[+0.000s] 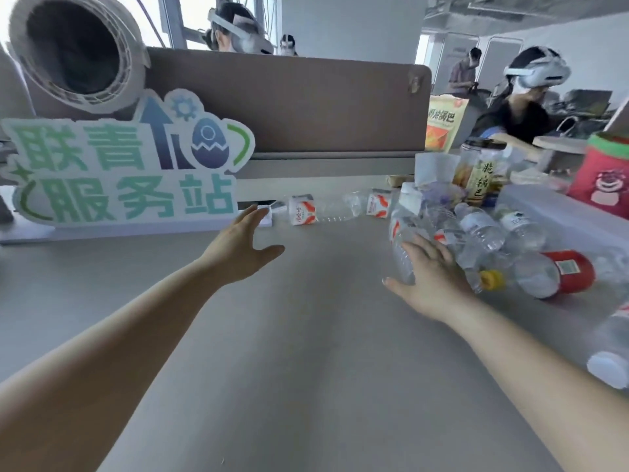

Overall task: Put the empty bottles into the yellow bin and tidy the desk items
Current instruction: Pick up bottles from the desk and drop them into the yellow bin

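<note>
My left hand [243, 247] hovers above the grey tabletop [306, 335], fingers spread, holding nothing, near a clear empty bottle [323, 209] lying on its side | my right hand [430, 277], fingers straight, rests on a heap of empty bottles [483, 229] at the tabletop's right | behind, a labelled jar [476, 175] holds yellowish snacks.
</note>
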A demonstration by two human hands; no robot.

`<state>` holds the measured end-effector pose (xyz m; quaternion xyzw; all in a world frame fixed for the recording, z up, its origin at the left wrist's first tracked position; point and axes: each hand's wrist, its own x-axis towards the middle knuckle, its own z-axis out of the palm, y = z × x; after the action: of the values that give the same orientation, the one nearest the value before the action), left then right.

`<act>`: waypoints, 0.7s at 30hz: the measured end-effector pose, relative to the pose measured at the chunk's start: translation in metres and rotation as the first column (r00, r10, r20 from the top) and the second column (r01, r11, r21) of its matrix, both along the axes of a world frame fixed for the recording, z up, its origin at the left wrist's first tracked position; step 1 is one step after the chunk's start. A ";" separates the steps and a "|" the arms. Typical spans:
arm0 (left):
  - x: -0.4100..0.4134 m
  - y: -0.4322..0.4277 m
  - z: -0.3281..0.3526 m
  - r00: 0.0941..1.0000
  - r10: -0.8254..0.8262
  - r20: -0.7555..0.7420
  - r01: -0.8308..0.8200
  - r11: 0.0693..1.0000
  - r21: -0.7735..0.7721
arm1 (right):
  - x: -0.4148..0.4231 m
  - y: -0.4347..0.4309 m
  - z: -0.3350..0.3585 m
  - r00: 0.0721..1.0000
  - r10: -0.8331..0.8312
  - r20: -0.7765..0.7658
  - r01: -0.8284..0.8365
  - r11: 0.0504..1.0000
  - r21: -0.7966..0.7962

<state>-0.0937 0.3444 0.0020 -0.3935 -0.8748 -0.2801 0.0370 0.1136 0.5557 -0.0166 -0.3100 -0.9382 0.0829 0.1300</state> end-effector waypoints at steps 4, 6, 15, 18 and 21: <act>-0.022 0.022 -0.002 0.999 -0.001 -0.040 0.002 1.000 0.006 | -0.003 0.006 -0.001 0.998 0.036 -0.058 -0.030 0.995 0.096; -0.035 0.034 -0.003 0.999 0.026 -0.040 -0.026 1.000 -0.009 | -0.006 0.010 -0.002 0.994 0.060 -0.095 -0.051 0.993 0.103; -0.087 0.095 -0.012 0.993 0.091 -0.077 -0.104 0.978 -0.183 | -0.017 0.029 -0.011 0.968 0.111 -0.227 -0.087 0.990 0.113; -0.096 0.105 -0.015 0.991 0.073 -0.114 -0.103 0.954 -0.283 | -0.018 0.034 -0.012 0.970 0.123 -0.209 -0.102 0.989 0.108; -0.096 0.110 -0.017 0.980 0.101 -0.173 -0.146 0.951 -0.273 | -0.018 0.037 -0.013 0.970 0.131 -0.206 -0.114 0.989 0.091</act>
<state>-0.1893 0.4544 -0.0154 -0.3601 -0.9232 -0.1170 0.0665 0.0958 0.5931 -0.0294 -0.2355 -0.9389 0.0863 0.2357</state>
